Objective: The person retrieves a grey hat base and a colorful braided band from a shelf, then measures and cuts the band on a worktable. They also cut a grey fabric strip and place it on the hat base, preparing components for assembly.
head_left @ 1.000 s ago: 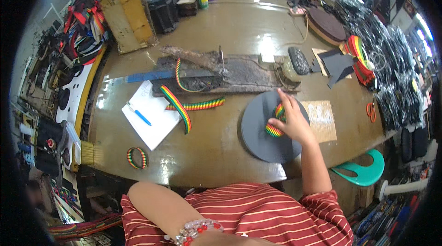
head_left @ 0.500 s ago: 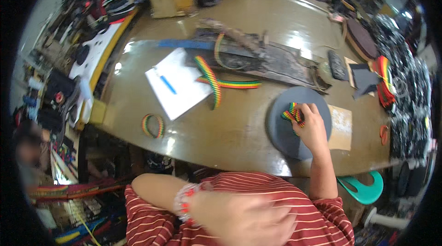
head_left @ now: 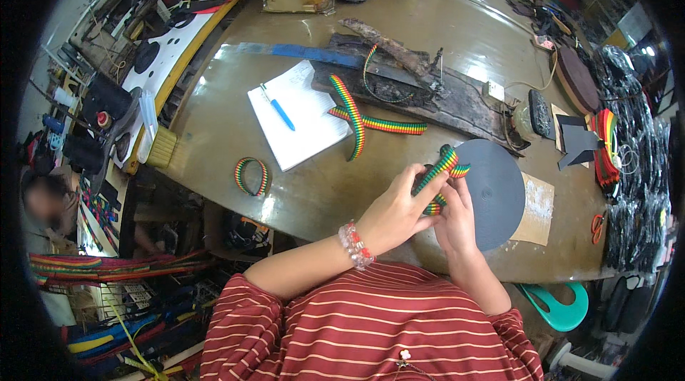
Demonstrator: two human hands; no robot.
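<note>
Both my hands are together over the left rim of the round dark grey disc [head_left: 492, 199]. My left hand [head_left: 391, 213], with a beaded bracelet at the wrist, is closed on a green, yellow, red and black striped strap [head_left: 444, 161]. On the strap's other side my right hand [head_left: 455, 218] grips it too, fingers bent up and thumb near the left fingers. The strap loops above the fingertips; part of it is hidden between the hands. Left of them, two strips of like webbing [head_left: 349, 120] cross beside white paper [head_left: 296, 142]. A closed loop of it [head_left: 251, 176] lies near the table's front edge.
A blue pen [head_left: 282, 115] rests on the paper. Behind are a worn dark board [head_left: 399, 88] and a dark-topped jar [head_left: 535, 115]. At right are cardboard [head_left: 536, 210], orange-handled scissors [head_left: 597, 228] and bundled straps [head_left: 606, 145]. A green stool [head_left: 560, 306] stands below.
My left hand has risen from in front of my shirt to the strap. My right hand has lifted the strap off the disc's middle and moved it left, toward the left hand.
</note>
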